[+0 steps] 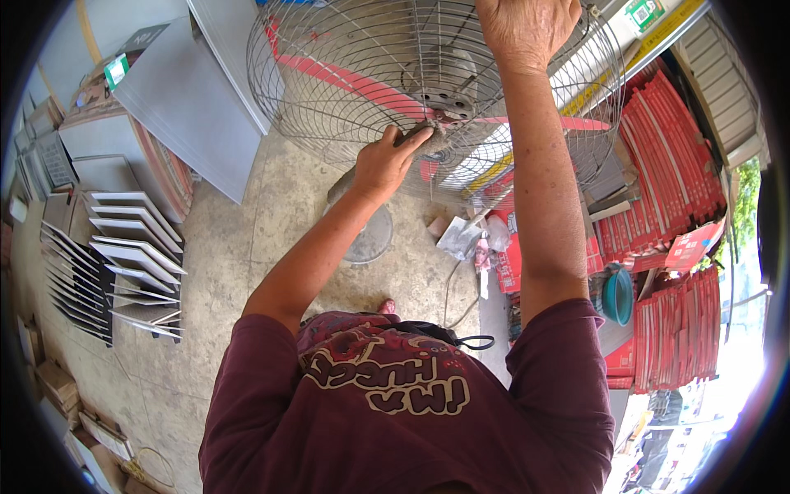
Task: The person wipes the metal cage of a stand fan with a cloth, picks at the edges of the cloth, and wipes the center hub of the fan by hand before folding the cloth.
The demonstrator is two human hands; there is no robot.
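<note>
A large floor fan with a round wire guard (pixel 284 123) and red blades (pixel 354 85) stands in front of me. My left hand (pixel 383 169) is closed on a dusty grey rag (pixel 428 142), which touches the guard near its middle, in front of the hub. Up at the guard's upper right, my right hand (pixel 527 31) grips the wire rim; its fingertips are partly cut off by the picture's top edge. Below the guard, the fan's round grey base (pixel 370 237) rests on the floor, partly hidden by my left forearm.
Stacks of red flat boxes (pixel 671 156) line the right side, with a teal basin (pixel 617 296) beside them. Tile sample racks (pixel 136 247) and large grey panels (pixel 185 103) stand at left. A dustpan (pixel 458 239) and a cord (pixel 448 292) lie near the fan.
</note>
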